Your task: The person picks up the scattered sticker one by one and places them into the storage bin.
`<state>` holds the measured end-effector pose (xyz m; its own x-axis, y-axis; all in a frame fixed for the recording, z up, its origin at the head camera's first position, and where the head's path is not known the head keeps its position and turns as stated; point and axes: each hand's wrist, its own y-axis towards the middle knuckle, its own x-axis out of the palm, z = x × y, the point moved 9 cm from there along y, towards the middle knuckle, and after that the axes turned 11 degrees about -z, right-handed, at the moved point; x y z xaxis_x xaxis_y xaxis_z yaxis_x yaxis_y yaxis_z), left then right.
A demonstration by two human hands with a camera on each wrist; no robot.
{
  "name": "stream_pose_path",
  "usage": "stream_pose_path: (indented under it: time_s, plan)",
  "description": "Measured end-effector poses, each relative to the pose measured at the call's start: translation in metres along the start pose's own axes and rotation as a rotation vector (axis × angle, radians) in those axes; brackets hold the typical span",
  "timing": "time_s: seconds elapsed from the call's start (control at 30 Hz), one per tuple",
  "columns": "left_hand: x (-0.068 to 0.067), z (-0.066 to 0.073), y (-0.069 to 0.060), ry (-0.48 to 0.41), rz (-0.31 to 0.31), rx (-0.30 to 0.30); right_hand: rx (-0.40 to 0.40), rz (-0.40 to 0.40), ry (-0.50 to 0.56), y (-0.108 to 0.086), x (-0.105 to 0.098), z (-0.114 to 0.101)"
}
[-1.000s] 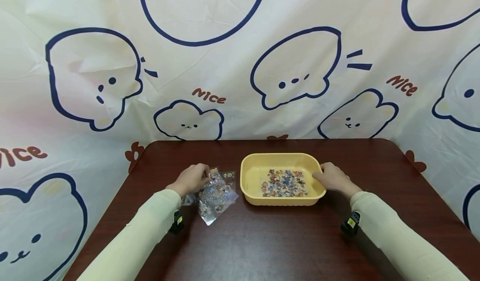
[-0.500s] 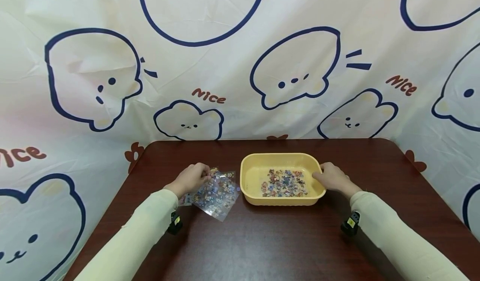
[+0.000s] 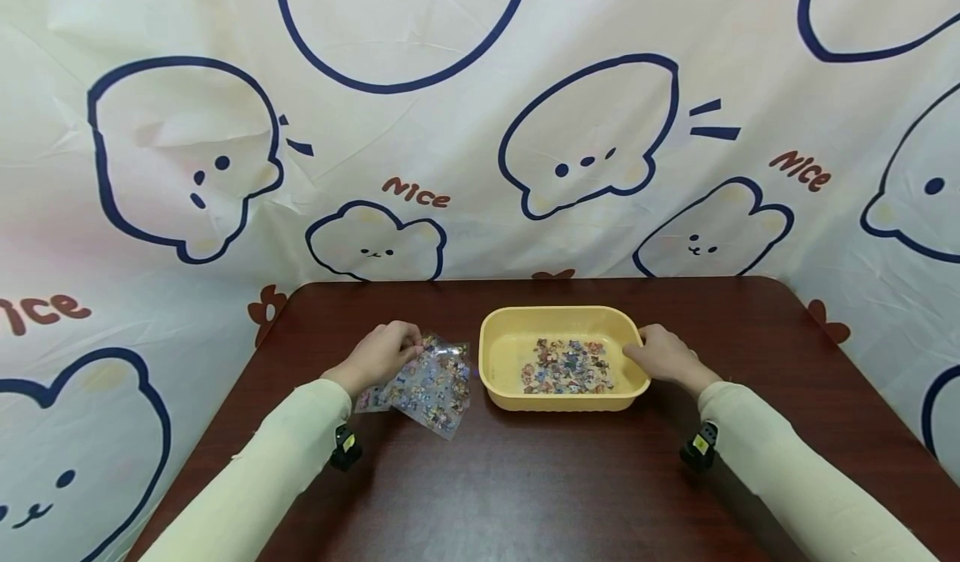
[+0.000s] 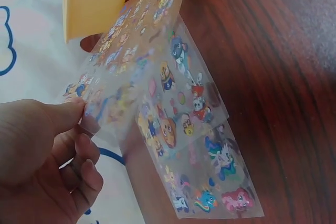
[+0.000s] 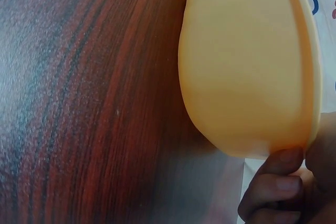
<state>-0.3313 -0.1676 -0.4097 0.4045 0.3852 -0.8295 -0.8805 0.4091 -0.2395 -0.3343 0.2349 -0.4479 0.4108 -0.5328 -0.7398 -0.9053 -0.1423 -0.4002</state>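
My left hand (image 3: 378,353) pinches the edge of a clear sticker sheet (image 4: 126,51) printed with small cartoon figures. The sheet is raised and slopes over other sticker sheets (image 4: 207,182) on the table, just left of a yellow plastic basin (image 3: 566,403). In the left wrist view, thumb and forefinger meet at the sheet's corner; the other fingers are curled below. My right hand (image 3: 663,353) grips the basin's right rim, thumb inside. Small colourful figures (image 3: 573,368) cover part of the basin's floor; whether they lie loose or on clear sheets I cannot tell.
The dark wood-grain table (image 3: 525,495) extends in front of the basin and to both sides. Behind it hangs a white cloth (image 3: 472,128) with blue cartoon outlines. Both forearms reach in from the near side, with a black camera (image 3: 346,448) on the left wrist.
The held sticker sheet swings and tilts under my left hand, which has shifted slightly left and up. My right hand and the basin stay put.
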Motion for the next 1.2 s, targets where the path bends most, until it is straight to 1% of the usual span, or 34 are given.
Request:
stream_pose_path:
  time_s: [0.2,0.4,0.53,0.77,0.97,1.2]
  plan:
    - [-0.002,0.002,-0.002,-0.028,0.000,0.012,-0.004,0.006,-0.003,0.000,0.000,0.000]
    - [-0.006,0.004,-0.004,-0.023,0.018,0.032,0.000,0.008,-0.006,-0.001,-0.002,-0.001]
    - [-0.008,0.004,-0.003,-0.015,0.028,0.033,0.006,0.007,-0.008,0.000,-0.001,0.000]
    - [-0.011,0.003,-0.006,-0.049,0.030,0.022,0.003,0.004,-0.006,0.001,-0.001,0.001]
    - [-0.017,0.002,-0.008,-0.047,0.050,0.022,0.005,0.000,-0.002,0.000,0.000,0.000]
    - [-0.025,0.000,-0.010,-0.049,0.058,0.016,0.008,0.005,-0.010,0.000,0.000,0.000]
